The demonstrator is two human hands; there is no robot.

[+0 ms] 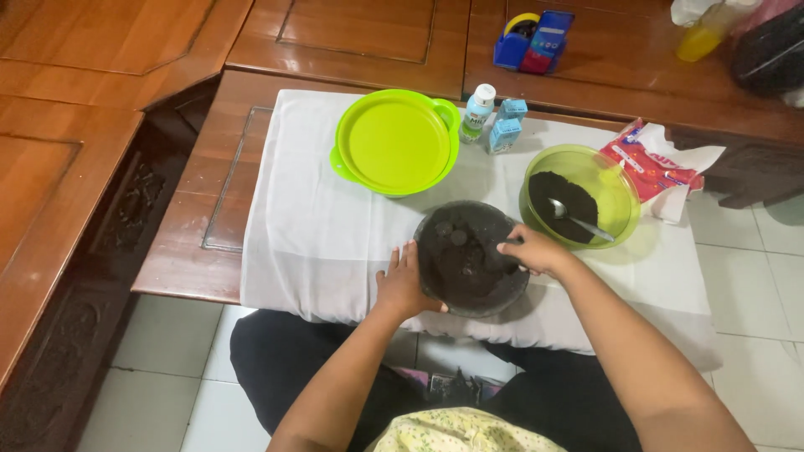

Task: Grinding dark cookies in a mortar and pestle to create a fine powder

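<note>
On dark bowl point(469, 259), both hands

Left hand point(404, 283) flat, right hand point(533, 249) fingers curled

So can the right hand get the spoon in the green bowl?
Probably yes. The right hand rests on the dark bowl's rim, right beside the green bowl, and the spoon handle points toward it with nothing lying between.
</note>
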